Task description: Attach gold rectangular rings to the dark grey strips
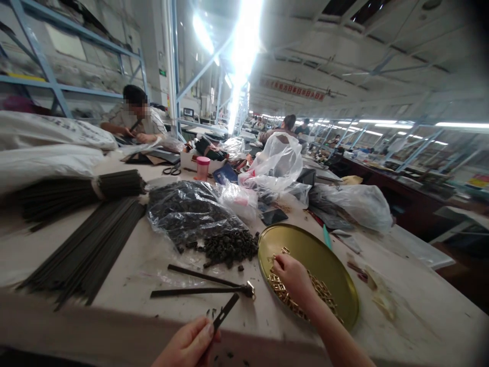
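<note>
Pale worktable [412, 300] spreads before me. My left hand [194, 339] pinches a slotted dark strap [226, 311] near its front edge. My right hand [292, 272], fingers curled, is over the gold tray [305, 239] at the brass buckles [323, 293]; whether it has closed on one, I cannot tell.

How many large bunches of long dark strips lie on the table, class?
2. The tied bunch has a pale band around it; the loose bunch lies in front of it, nearer the camera. Others may be hidden.
</note>
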Available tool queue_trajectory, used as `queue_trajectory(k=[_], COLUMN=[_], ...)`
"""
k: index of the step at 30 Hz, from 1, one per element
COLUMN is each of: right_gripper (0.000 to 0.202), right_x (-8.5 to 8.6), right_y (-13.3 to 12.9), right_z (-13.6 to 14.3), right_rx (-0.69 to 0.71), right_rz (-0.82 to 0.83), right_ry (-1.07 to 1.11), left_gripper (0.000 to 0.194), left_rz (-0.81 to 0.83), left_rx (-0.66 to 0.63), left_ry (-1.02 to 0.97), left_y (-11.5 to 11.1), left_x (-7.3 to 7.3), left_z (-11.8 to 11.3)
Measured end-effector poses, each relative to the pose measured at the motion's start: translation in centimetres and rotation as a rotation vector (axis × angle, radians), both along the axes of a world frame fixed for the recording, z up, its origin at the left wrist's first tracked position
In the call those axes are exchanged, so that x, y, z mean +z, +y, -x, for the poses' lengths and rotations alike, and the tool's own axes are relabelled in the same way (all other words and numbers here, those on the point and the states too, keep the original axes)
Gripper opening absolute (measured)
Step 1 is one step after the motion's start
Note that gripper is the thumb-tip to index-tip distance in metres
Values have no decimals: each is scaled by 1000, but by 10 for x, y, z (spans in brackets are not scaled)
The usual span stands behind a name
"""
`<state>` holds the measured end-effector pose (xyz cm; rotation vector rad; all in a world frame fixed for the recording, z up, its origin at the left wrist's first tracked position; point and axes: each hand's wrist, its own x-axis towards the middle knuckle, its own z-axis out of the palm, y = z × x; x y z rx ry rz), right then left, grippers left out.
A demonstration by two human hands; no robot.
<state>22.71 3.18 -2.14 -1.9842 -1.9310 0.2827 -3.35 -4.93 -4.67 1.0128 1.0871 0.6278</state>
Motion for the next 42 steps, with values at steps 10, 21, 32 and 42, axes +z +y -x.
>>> queue_trajectory(k=[10,21,32,42], right_gripper=[20,23,18,19], right_x=[9,-17,-32,-28], right_y=[-76,-83,-87,-96], right_z=[90,108,125,126], right_rx=[247,26,-168,-48], right_rz=[497,516,465,444], right_ry=[1093,1527,1929,1804], left_gripper=[24,22,22,21], left_rz=[-223,-81,-123,-191], left_rx=[-36,-28,55,91], left_ry=[147,116,114,172], left_y=[6,9,7,3], left_x=[43,37,29,28], left_z=[-9,-4,-13,-12])
